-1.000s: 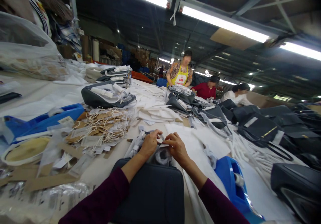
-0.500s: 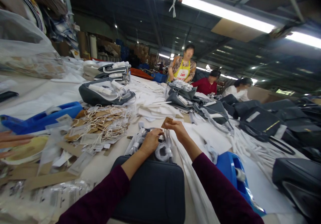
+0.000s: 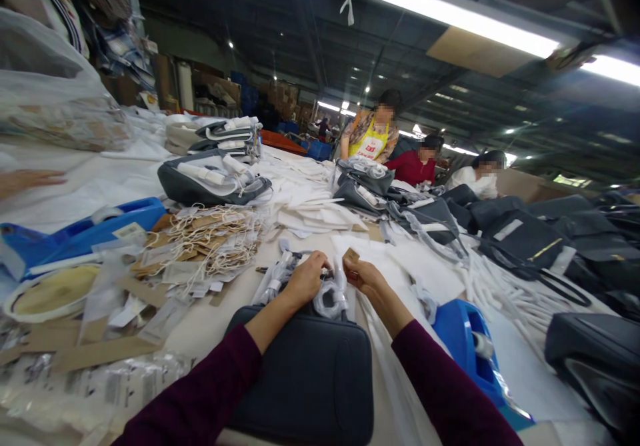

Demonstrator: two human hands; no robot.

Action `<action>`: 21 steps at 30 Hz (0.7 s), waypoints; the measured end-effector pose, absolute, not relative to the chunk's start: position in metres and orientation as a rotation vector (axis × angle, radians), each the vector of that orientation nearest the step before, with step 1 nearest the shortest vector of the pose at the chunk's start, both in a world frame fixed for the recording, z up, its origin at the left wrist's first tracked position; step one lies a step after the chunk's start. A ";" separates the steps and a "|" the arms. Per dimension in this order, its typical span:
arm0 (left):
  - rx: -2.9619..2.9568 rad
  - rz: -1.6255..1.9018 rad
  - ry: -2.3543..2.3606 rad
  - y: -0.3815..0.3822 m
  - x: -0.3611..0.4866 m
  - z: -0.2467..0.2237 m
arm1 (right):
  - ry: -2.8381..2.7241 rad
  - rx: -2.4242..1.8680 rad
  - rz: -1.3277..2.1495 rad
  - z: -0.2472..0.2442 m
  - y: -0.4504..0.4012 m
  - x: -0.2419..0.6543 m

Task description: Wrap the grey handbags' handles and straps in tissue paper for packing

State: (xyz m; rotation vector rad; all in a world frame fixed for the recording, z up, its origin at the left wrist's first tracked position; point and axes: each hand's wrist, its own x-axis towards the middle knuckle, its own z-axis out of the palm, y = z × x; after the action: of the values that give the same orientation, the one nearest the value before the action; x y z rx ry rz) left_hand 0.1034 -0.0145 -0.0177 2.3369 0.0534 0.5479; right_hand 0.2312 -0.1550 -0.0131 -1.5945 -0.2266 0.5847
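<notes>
Head cam: R hand [image 3: 367, 278] pinches tag [image 3: 351, 255], L hand [image 3: 307, 279] curled at bag [image 3: 300, 373] top, hold unclear; prob. tagging, next needs gentle pull.

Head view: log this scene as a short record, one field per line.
Left hand: over wrapped straps beyond the dark bag; grip hidden
Right hand: holding a small brown tag
Left of bag: heap of string tags, blue tape dispenser
Right of bag: second blue dispenser
Far side: person in yellow apron
</notes>
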 end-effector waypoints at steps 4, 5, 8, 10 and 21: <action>2.361 0.556 0.085 -0.015 0.103 -0.019 | -0.195 -1.614 0.509 -0.012 -0.188 0.215; 2.373 0.543 0.080 -0.016 0.103 -0.019 | -0.186 -1.626 0.476 -0.012 -0.195 0.210; 2.407 0.495 0.077 -0.016 0.103 -0.019 | -0.166 -1.627 0.323 -0.012 -0.208 0.199; 2.419 0.474 0.084 -0.016 0.102 -0.019 | -0.170 -1.581 0.246 -0.010 -0.211 0.194; 2.395 0.480 0.103 -0.017 0.100 -0.019 | -0.104 -1.470 0.257 0.000 -0.199 0.218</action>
State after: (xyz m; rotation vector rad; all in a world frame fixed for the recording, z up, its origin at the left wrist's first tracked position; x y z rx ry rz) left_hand 0.0999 -0.0172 -0.0185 2.3947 0.1029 0.4804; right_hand 0.2181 -0.1992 0.0003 -1.4705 -0.1044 0.2570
